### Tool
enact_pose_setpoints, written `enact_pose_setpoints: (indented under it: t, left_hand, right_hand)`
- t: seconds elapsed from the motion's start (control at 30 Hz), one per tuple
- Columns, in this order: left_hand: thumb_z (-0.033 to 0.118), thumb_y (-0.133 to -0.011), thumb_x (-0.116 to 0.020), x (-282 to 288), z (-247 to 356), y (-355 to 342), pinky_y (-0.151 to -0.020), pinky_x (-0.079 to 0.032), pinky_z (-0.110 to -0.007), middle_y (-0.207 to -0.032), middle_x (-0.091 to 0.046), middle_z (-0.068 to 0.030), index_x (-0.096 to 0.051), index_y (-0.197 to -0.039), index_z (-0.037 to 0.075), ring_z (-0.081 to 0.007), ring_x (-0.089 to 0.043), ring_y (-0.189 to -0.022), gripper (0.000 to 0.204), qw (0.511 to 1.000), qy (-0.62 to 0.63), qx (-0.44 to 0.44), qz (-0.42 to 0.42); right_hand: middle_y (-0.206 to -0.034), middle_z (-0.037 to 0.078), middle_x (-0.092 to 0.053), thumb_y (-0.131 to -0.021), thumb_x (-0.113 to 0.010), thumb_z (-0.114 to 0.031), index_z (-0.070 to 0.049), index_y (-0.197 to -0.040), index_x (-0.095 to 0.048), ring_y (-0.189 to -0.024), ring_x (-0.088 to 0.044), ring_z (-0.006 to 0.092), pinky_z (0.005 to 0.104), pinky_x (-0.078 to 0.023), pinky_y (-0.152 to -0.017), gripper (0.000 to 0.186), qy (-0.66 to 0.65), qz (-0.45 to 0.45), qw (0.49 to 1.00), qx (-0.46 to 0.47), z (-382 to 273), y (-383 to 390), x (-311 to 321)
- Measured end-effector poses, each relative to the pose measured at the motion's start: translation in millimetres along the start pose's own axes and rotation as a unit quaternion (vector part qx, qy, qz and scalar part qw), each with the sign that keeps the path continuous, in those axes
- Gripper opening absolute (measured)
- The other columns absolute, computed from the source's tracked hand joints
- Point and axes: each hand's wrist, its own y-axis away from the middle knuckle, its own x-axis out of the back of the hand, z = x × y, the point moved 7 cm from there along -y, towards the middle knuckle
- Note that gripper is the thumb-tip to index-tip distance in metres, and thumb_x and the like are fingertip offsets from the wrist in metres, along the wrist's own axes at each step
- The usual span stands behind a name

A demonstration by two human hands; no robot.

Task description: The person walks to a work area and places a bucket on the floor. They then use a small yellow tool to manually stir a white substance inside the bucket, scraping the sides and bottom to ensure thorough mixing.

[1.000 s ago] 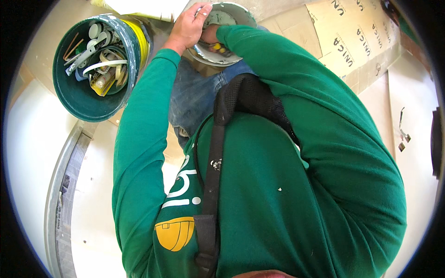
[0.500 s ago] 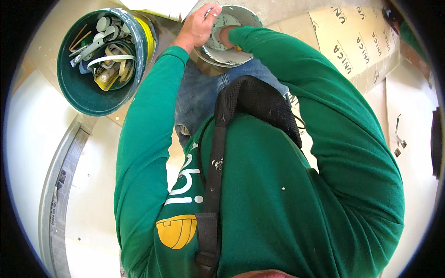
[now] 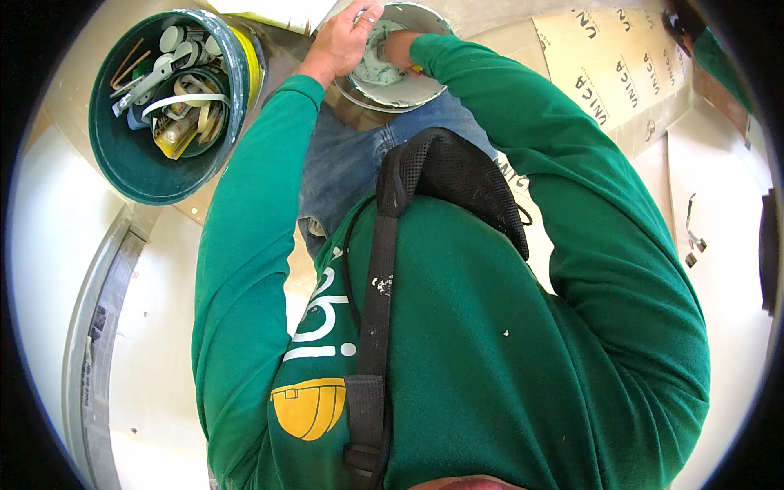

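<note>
Closed over the near-left side of the rim, the left grip [image 3: 339, 42] holds a pale grey mixing bucket [image 3: 425, 15], its thumb on top and its other fingers mostly out of sight. The right grip [image 3: 398, 49] is down inside the same bucket, closed on a yellow-handled tool [image 3: 416, 71]; only a scrap of the handle shows, and the fingertips are hidden. Whitish-green compound [image 3: 377, 73] coats the bottom and walls. The bucket stands at the top middle of the view, just beyond the person's blue jeans [image 3: 343, 151].

To its left, well apart, is a dark green bucket [image 3: 163, 181] with thin sticks [image 3: 127, 67], a curved white strip [image 3: 188, 99] and a yellow packet [image 3: 173, 147] inside, and a bright yellow band along its right side. To the right, a printed cardboard sheet [image 3: 608, 57] covers part of the floor. Nearest the camera, a black strap [image 3: 373, 327] crosses the green sweatshirt [image 3: 474, 343], with a black mesh pouch [image 3: 465, 175] beside it.
</note>
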Motion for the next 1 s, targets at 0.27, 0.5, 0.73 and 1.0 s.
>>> enact_pose_setpoints:
  t: [0.27,0.5,0.73,1.0]
  left_hand:
    - [0.042,-0.103,-0.047,-1.9,8.8,-3.3,-0.093,-0.047,-0.040,-0.110,-0.066,-0.0247,-0.061,-0.119,-0.001,-0.0399,-0.062,-0.108,0.048,0.999,0.019,-0.031,-0.012]
    - [0.042,-0.103,-0.047,1.0,9.6,-4.4,-0.095,-0.047,-0.041,-0.116,-0.065,-0.0282,-0.060,-0.120,-0.003,-0.0406,-0.061,-0.113,0.050,1.000,0.004,0.010,-0.002]
    - [0.048,-0.101,-0.050,-9.1,-13.8,-11.5,-0.090,-0.050,-0.042,-0.108,-0.071,-0.0190,-0.065,-0.121,0.008,-0.0376,-0.066,-0.102,0.047,1.000,-0.005,0.018,0.016]
    - [0.042,-0.104,-0.048,-7.5,-13.1,0.6,-0.093,-0.049,-0.037,-0.109,-0.071,-0.0167,-0.064,-0.123,0.005,-0.0290,-0.066,-0.102,0.044,1.000,0.005,0.021,0.010]
  right_hand:
    - [-0.087,0.017,-0.074,-0.074,-0.071,-0.008,-0.003,-0.081,-0.077,-0.084,-0.071,0.0332,0.0488,-0.056,-0.072,0.011,-0.001,0.198,0.980,-0.010,25.4,-13.3,23.6]
    - [-0.088,0.016,-0.074,-0.077,-0.068,-0.011,-0.005,-0.083,-0.077,-0.085,-0.071,0.0323,0.0482,-0.056,-0.073,0.013,0.021,0.140,0.989,0.032,23.1,-21.3,13.8]
    - [-0.090,0.015,-0.074,-0.080,-0.065,-0.013,-0.006,-0.085,-0.076,-0.086,-0.070,0.0314,0.0476,-0.055,-0.075,0.015,0.023,0.140,0.987,0.070,27.3,-45.9,17.5]
    - [-0.091,0.013,-0.074,-0.084,-0.061,-0.016,-0.008,-0.087,-0.076,-0.087,-0.070,0.0304,0.0468,-0.055,-0.077,0.018,0.007,0.105,0.990,0.096,25.8,-68.8,2.9]
